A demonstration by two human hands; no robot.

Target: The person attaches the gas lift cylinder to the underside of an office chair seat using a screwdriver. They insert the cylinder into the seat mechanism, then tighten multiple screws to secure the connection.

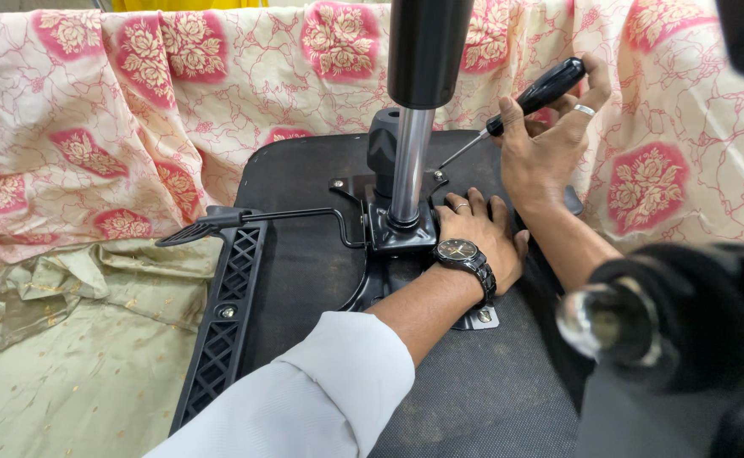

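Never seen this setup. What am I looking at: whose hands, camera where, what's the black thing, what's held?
There is one picture, from a camera worn on a person's head, looking down at their own two bare hands. An office chair seat lies upside down on floral cloth, its chrome gas-lift column pointing up at the camera from a black metal mechanism plate with a side lever. The left hand, wearing a wristwatch, presses flat on the plate. The right hand grips a black-handled screwdriver, its tip at the plate's far corner. The blurred chair base fills the lower right.
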